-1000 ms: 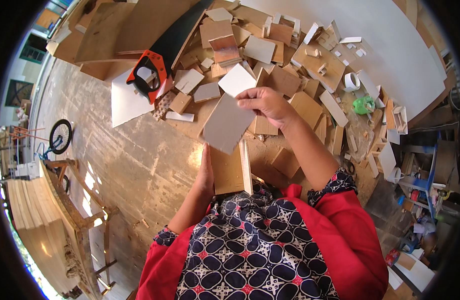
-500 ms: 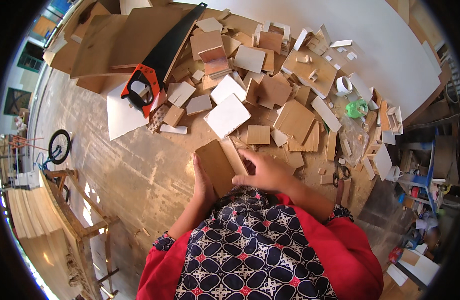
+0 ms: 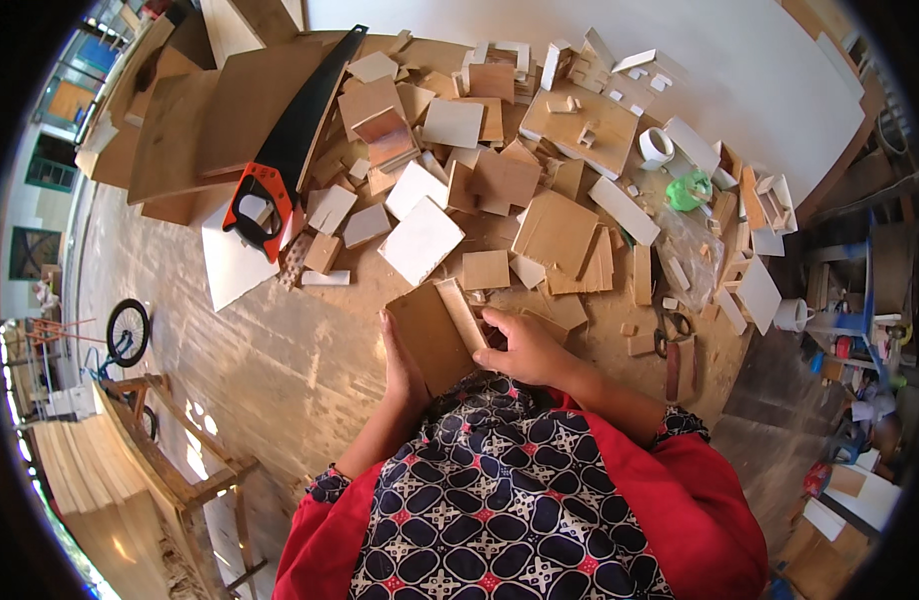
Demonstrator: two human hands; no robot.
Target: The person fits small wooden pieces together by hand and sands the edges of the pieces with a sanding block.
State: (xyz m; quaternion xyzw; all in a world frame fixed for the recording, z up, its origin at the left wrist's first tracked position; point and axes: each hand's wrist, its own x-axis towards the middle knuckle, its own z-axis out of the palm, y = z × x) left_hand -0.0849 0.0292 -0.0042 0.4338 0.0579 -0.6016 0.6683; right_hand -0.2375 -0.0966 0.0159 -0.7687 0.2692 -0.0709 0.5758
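Note:
My left hand [image 3: 406, 374] grips the left edge of a flat brown board [image 3: 428, 335], its fingers mostly behind it and the thumb along the edge. A narrow, light wooden strip [image 3: 462, 310] stands along the board's right edge. Closed around that strip, my right hand [image 3: 526, 347] has its thumb low and its fingers on the outer side. Board and strip are held close to my body, over the floor. The board's lower end disappears behind my patterned clothing.
Beyond my hands lies a heap of wood offcuts [image 3: 420, 240]. A handsaw [image 3: 260, 205] with an orange-black handle rests at its left. Scissors [image 3: 670, 335], a white tape roll [image 3: 656, 148] and a green plastic object [image 3: 689, 190] lie to the right. A wooden frame [image 3: 215, 480] stands lower left.
The whole view has shifted, so the offcuts and saw appear farther left. Both hands keep their hold on the board and strip, and the board's face shows a little wider.

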